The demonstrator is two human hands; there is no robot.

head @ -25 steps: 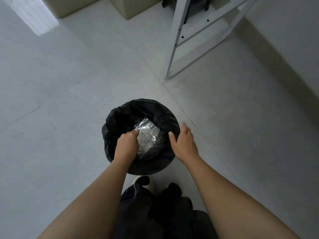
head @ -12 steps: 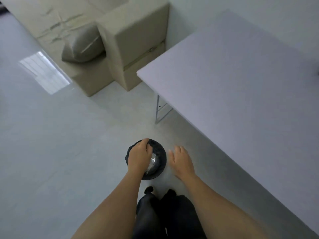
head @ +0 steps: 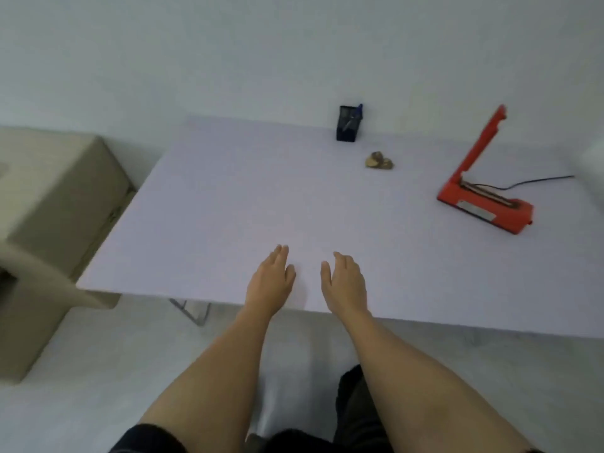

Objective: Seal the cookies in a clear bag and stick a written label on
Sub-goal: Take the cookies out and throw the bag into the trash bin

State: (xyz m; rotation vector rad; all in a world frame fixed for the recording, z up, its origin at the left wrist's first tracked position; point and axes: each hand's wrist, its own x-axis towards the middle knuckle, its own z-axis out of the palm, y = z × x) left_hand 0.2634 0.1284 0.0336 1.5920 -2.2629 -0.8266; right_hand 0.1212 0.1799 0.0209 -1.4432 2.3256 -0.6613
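A small pile of brown cookies (head: 378, 161) lies on the white table (head: 228, 204) toward its far side. A red heat sealer (head: 483, 197) stands at the right with its arm raised, a black cord trailing from it. A dark pen holder (head: 348, 123) with a blue pen stands at the far edge by the wall. My left hand (head: 271, 282) and my right hand (head: 344, 282) hover over the table's near edge, both empty with fingers extended. No clear bag or label shows in this view.
A beige sofa (head: 49, 207) stands to the left of the table. The table's metal leg (head: 192, 310) shows below its near edge. A white wall rises behind the table. A blurred pale object (head: 593, 168) sits at the far right edge.
The view has swung up from the black bin on the floor to the tabletop. My left hand has let go of the crumpled clear plastic in the bin, and both hands have risen over the table.
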